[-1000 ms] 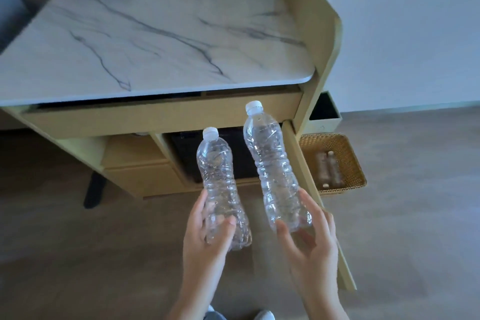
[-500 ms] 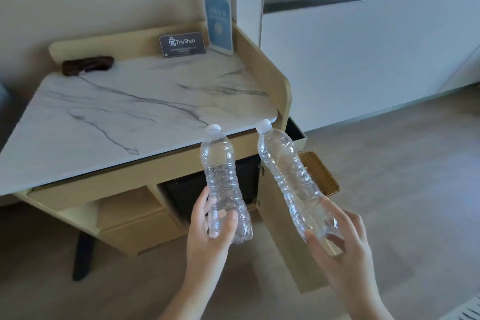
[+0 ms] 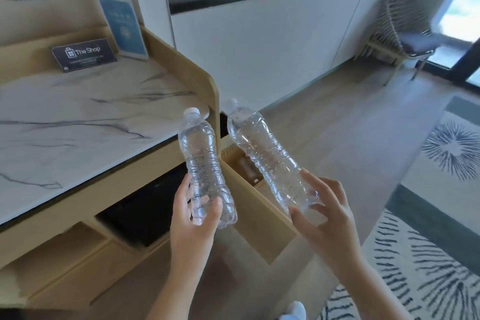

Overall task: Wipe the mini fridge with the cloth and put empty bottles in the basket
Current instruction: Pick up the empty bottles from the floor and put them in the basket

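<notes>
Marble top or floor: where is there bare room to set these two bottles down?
The marble top is bare from its front edge back to The Shop sign and blue card. The wood floor between white wall and rug is open too. It is crowded at the basket behind the wooden panel: bottles already lie in it.

Bright window (image 3: 459, 8) light; soft blur; edges warped

Marble countertop (image 3: 78, 117): shop sign (image 3: 83, 54), blue card (image 3: 124, 26).
</notes>
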